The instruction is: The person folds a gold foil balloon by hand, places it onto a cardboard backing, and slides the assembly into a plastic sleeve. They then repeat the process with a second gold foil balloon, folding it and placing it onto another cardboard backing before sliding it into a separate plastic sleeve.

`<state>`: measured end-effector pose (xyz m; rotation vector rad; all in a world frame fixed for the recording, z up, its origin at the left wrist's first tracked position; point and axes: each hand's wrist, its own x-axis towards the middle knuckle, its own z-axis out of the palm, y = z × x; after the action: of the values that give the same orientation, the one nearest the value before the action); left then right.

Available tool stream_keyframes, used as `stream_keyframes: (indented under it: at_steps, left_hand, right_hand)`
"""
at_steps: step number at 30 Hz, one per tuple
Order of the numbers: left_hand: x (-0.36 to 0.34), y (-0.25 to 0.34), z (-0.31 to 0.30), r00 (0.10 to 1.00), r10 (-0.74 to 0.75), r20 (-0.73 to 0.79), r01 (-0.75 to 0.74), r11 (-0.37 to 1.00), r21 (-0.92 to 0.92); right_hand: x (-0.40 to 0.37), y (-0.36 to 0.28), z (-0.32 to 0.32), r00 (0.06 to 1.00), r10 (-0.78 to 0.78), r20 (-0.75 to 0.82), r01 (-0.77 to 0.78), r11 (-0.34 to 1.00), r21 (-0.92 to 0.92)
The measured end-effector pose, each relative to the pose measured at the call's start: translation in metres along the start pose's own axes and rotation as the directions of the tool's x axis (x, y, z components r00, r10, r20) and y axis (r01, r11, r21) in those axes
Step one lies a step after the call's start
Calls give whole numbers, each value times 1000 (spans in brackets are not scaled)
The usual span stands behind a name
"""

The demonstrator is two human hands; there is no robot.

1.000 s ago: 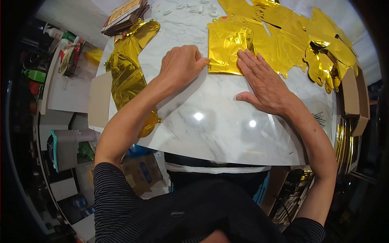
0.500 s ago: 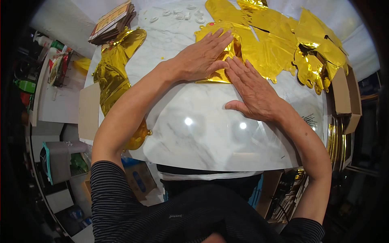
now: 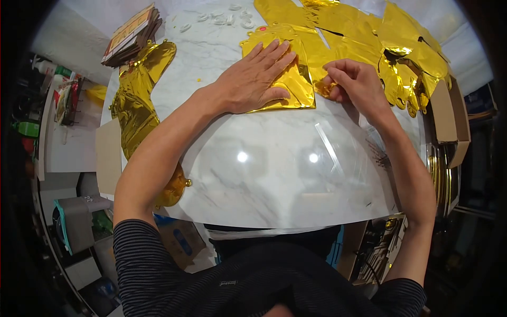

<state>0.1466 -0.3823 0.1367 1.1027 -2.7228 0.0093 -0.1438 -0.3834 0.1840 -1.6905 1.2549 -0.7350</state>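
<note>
My left hand [image 3: 256,79] lies flat with its fingers stretched on a folded gold foil balloon [image 3: 303,87], pressing it against the marble-patterned table [image 3: 253,179]. Just to its right, my right hand [image 3: 359,87] is closed, its fingertips pinching a crumpled bit of gold foil at the folded balloon's right side. Whether that bit belongs to the folded one or to the sheet beneath is hard to see. Behind both hands spread more flat gold foil balloons [image 3: 351,37], overlapping one another.
Another gold foil balloon [image 3: 137,100] drapes over the table's left edge, by a stack of printed packets [image 3: 132,34]. Several small clear pieces [image 3: 219,18] lie at the back. An open cardboard box [image 3: 446,113] stands at the right edge. Shelves [image 3: 74,137] with goods are on the left.
My right hand has gone from lying flat on the foil to a pinch farther right. My left hand stays flat on the folded balloon, whose right side now lies flatter.
</note>
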Motion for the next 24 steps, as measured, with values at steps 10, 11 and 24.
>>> stream_keyframes:
  at_steps: [10, 11, 24]
  left_hand:
    - [2, 3, -4, 1000, -3, 29, 2, 1000, 26]
    - [2, 3, -4, 1000, -2, 25, 1, 1000, 25]
    - [4, 3, -6, 999, 25, 41, -27, 999, 33]
  right_hand:
    - [10, 3, 6, 981, -151, 123, 190, 882, -431]
    - [8, 5, 6, 946, -290, 146, 321, 766, -558]
    - [-3, 10, 4, 877, -354, 325, 459, 421, -782]
